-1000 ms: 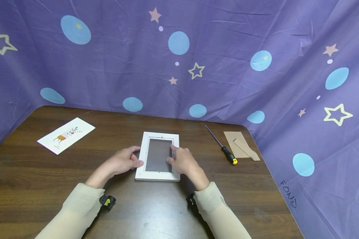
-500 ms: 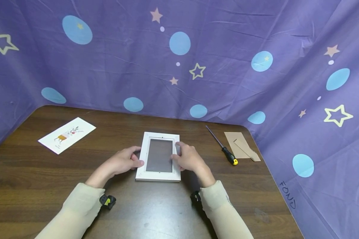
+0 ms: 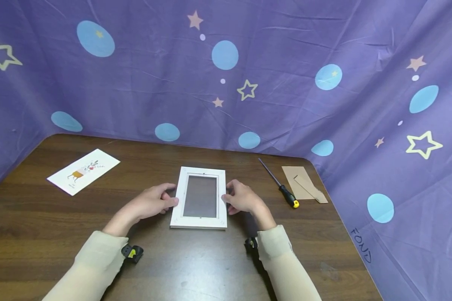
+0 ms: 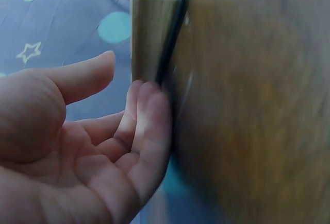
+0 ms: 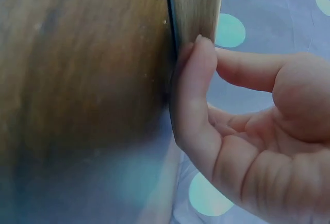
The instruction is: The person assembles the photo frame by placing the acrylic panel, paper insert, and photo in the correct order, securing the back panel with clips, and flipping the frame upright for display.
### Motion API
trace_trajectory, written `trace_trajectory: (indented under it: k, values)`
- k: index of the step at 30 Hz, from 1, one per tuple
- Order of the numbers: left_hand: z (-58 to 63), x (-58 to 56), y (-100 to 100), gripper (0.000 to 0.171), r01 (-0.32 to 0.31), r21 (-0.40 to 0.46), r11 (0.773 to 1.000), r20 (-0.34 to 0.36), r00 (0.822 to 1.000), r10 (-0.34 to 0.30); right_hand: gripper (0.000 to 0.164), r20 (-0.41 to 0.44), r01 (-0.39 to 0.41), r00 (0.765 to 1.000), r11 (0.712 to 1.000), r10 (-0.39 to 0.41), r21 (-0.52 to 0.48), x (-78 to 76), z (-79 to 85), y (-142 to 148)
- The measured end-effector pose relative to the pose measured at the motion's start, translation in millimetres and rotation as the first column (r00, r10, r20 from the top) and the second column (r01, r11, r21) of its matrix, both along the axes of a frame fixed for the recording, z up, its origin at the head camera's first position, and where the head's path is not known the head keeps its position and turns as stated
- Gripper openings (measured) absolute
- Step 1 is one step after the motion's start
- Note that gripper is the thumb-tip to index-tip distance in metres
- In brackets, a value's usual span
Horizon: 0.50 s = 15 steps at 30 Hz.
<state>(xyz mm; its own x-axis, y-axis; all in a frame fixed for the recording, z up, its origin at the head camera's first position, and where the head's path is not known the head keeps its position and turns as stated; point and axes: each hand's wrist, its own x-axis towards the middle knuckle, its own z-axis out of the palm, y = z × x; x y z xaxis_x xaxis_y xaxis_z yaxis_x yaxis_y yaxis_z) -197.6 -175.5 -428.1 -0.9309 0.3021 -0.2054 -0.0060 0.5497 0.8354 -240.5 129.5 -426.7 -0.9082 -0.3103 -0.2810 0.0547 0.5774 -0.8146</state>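
White frame (image 3: 221, 198) lying flat on the brown counter (image 3: 207, 271), dark grey pane (image 3: 200, 196) set within its border. Frame's right side pinched by right hand (image 3: 245, 198), fingers curled against the edge. Frame's left side only touched by left hand (image 3: 150, 203): fingertips rested on the edge, thumb held just off it in the left wrist view, so no firm grasp seen. White card (image 3: 83, 172) with printed picture placed well left of the frame, slightly toward the far side. Black-and-yellow screwdriver (image 3: 282, 189) laid right of the frame, slanted. Tan board (image 3: 294, 179) placed farther right of the frame, partly overlapped by a thin bent rod with tan tab (image 3: 318, 195). Purple curtain (image 3: 278, 117) hung behind the frame.
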Motion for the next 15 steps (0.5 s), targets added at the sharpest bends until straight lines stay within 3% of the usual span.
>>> trace_trajectory:
  k: [10,15]
  values:
    - [15.8,-8.2,-38,0.068,-0.073,-0.078,0.994,-0.098,0.993,0.065,0.038,0.06,0.013,0.998,0.996,-0.008,-0.093,-3.7,-4.4,-1]
    - [22.2,-8.9,-66,0.073,-0.132,-0.069,0.989,-0.101,0.987,0.124,0.038,0.082,0.019,0.997,0.995,-0.011,-0.102,-1.2,-5.6,-2]
